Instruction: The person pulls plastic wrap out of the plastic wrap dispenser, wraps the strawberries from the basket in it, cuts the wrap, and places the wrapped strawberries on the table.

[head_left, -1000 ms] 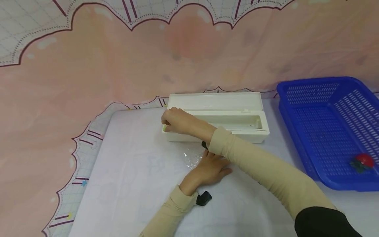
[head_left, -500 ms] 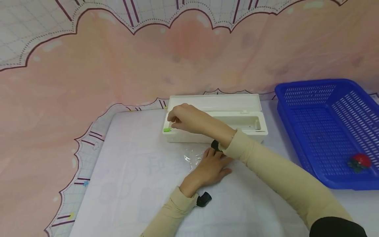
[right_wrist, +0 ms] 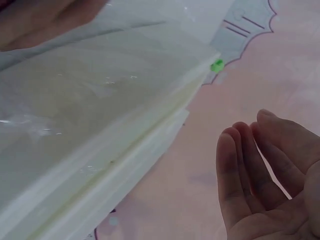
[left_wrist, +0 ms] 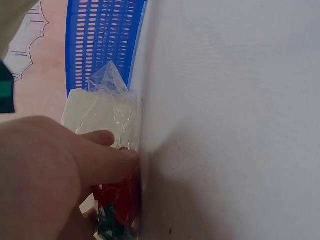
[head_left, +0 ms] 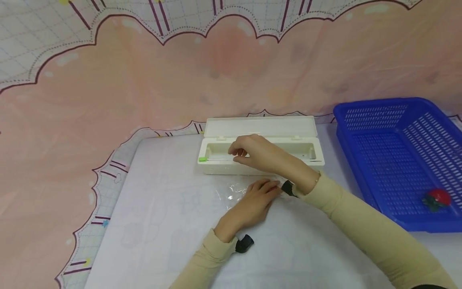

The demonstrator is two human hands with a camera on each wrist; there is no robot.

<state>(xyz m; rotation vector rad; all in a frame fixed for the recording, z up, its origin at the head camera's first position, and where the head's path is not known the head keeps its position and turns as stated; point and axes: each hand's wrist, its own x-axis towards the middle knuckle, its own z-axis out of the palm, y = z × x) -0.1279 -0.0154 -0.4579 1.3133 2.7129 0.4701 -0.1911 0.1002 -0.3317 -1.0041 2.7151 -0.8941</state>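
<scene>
My left hand is low over the white table, in front of a long white cling film dispenser with its lid raised. In the left wrist view, a red strawberry with green leaves sits under clear cling film; thumb and fingers of that hand curl around it. My right hand hovers above the dispenser's front, fingers loosely bent. Nothing shows between them in the right wrist view. A green slider sits at the left end of the dispenser's front edge.
A blue plastic basket stands to the right of the dispenser. Inside it lies another strawberry. Behind the table hangs a peach-coloured patterned cloth. Crinkled film lies in front of the dispenser, beside my left hand.
My right hand has left the green slider and moved right along the dispenser, uncovering the slider at the left end. My left thumb, spread out before, is now tucked in.
</scene>
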